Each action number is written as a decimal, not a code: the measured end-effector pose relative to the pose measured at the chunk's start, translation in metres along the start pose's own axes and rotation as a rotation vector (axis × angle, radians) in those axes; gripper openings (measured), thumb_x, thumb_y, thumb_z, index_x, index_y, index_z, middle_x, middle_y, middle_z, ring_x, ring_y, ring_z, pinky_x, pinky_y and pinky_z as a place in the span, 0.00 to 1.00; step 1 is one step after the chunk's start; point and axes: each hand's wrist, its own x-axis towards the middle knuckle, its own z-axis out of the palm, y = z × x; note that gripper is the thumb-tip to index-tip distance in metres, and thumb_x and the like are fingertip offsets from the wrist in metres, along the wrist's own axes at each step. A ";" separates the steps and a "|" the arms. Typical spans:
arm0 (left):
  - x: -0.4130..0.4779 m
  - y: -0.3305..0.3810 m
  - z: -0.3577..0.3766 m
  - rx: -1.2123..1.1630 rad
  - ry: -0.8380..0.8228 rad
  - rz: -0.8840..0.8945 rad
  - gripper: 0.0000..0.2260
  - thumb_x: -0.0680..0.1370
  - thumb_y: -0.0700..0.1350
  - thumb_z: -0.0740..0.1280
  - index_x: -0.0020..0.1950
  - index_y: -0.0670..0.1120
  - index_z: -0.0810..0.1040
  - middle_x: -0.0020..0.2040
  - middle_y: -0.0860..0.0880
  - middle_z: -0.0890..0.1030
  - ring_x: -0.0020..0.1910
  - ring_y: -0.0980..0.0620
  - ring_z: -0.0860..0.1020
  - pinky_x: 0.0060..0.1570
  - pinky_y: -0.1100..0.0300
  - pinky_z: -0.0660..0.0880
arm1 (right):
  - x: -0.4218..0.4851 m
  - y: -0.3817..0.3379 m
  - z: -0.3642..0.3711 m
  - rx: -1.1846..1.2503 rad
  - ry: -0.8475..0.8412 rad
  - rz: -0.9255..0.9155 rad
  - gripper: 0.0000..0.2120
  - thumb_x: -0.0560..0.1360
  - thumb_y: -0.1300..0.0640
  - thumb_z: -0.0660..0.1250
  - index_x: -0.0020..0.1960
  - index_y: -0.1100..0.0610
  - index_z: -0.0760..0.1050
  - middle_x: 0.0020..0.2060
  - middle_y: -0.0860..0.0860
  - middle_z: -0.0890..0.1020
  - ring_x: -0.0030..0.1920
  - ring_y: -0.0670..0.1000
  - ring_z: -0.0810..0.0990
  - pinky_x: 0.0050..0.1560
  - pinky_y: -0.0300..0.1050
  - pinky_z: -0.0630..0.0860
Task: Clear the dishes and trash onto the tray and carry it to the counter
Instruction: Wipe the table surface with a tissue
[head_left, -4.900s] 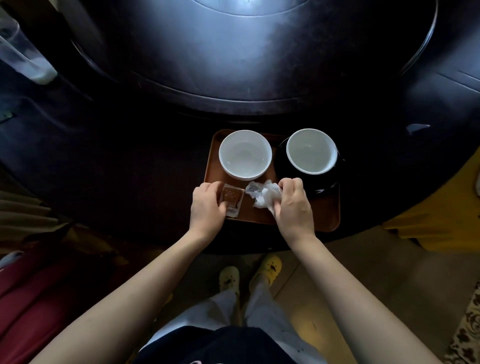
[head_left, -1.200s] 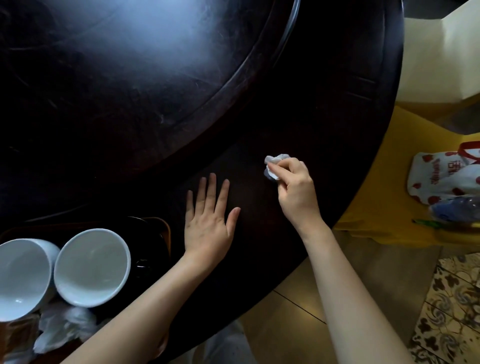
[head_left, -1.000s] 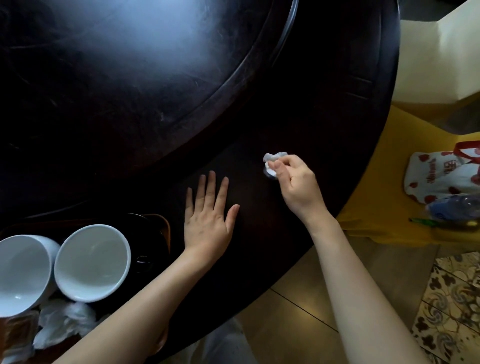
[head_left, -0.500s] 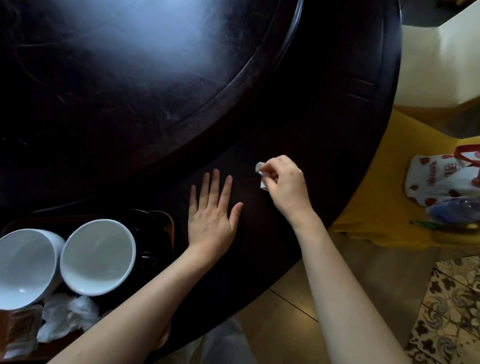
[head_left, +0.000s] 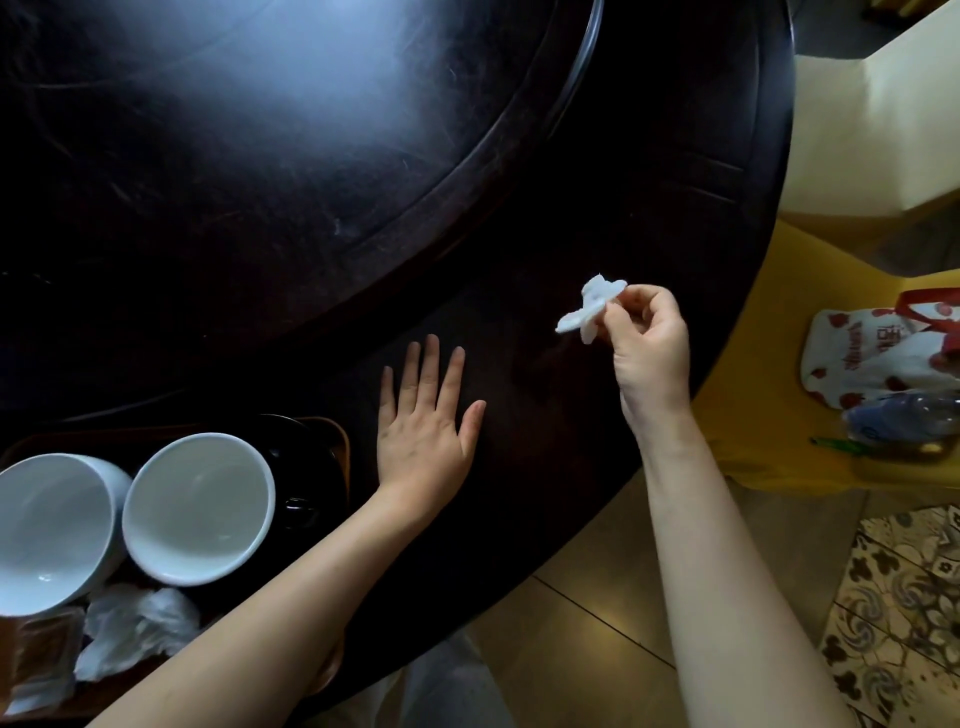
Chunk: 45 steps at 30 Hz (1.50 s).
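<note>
1. At the far left of the dark round table (head_left: 649, 171), a brown tray (head_left: 340, 441) sat at the table's near edge, partly cut off by the frame.
2. On the tray stood two white bowls: the left bowl (head_left: 44, 530) was cropped by the frame edge, and the right bowl (head_left: 200, 506) sat just beside it, apparently touching it.
3. Nearer the table's edge than the bowls, a crumpled white napkin (head_left: 130, 626) lay on the tray, with a clear wrapper holding something brown (head_left: 36, 654) to its left.
4. A dark saucer (head_left: 306, 467) lay under the right bowl, toward the tray's right end.
5. Right of the tray, the left hand (head_left: 423, 428) rested flat on the table, palm down, fingers spread, gripping nothing.
6. Further right along the table, the right hand (head_left: 647, 345) was raised above the tabletop, pinching a small white scrap of tissue (head_left: 589, 309) between thumb and fingertips; the scrap was clear of the surface and well apart from the tray.
7. Beyond the table's right edge, a yellow seat (head_left: 769, 374) carried a white bag with red print (head_left: 872, 358) and a plastic bottle (head_left: 904, 423).
</note>
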 end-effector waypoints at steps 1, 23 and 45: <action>0.000 0.000 0.000 -0.004 -0.001 -0.001 0.27 0.75 0.61 0.37 0.71 0.54 0.35 0.73 0.52 0.33 0.73 0.54 0.32 0.67 0.57 0.24 | 0.003 0.000 0.004 -0.029 0.019 -0.029 0.06 0.73 0.64 0.66 0.48 0.57 0.71 0.41 0.46 0.76 0.41 0.43 0.77 0.44 0.35 0.76; 0.001 0.000 0.001 -0.002 -0.015 -0.001 0.27 0.74 0.62 0.36 0.70 0.55 0.33 0.73 0.51 0.33 0.73 0.53 0.33 0.67 0.56 0.25 | -0.022 0.042 0.035 -0.670 -0.300 -0.678 0.12 0.71 0.69 0.65 0.52 0.62 0.80 0.47 0.54 0.82 0.49 0.51 0.73 0.53 0.33 0.70; 0.000 -0.001 0.001 -0.012 -0.005 0.000 0.27 0.75 0.61 0.38 0.70 0.55 0.33 0.73 0.52 0.33 0.73 0.54 0.33 0.66 0.56 0.24 | -0.038 0.019 -0.003 -0.536 -0.251 -0.013 0.02 0.71 0.61 0.69 0.43 0.58 0.78 0.40 0.50 0.78 0.39 0.47 0.77 0.41 0.39 0.74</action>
